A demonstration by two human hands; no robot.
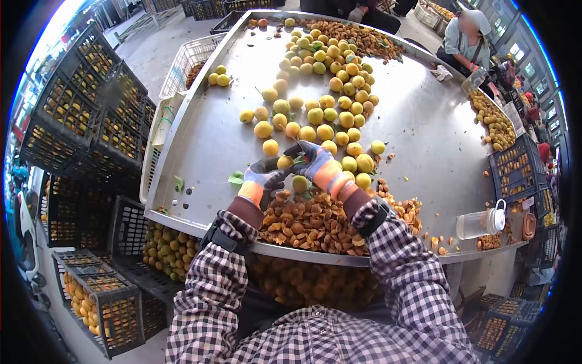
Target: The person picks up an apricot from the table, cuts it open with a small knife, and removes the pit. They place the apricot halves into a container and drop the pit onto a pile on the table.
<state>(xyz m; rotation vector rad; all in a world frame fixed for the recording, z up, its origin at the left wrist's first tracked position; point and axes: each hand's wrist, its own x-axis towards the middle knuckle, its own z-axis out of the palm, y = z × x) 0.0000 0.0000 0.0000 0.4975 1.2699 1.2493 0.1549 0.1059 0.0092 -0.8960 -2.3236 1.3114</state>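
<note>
My left hand [265, 175], in a dark-coated work glove, is closed round a small yellow apricot [284, 162] at the near part of the metal table. Close beside it, my right hand [318, 162] wears a similar glove with an orange cuff. Its fingers are bent together near the fruit; what they grip is hidden. Loose yellow-green apricots [308, 133] lie just beyond both hands. Below my wrists, a heap of brown pits or split pieces [309, 222] lies along the table's near edge. A green leaf [236, 178] rests left of my left hand.
The metal table [209, 142] has a raised rim. More brown pieces [357, 39] lie at its far end. A clear bottle [479, 224] stands at right. Black crates [79, 97] of fruit are stacked at left, and another crate [515, 170] stands right. A person [465, 45] sits at far right.
</note>
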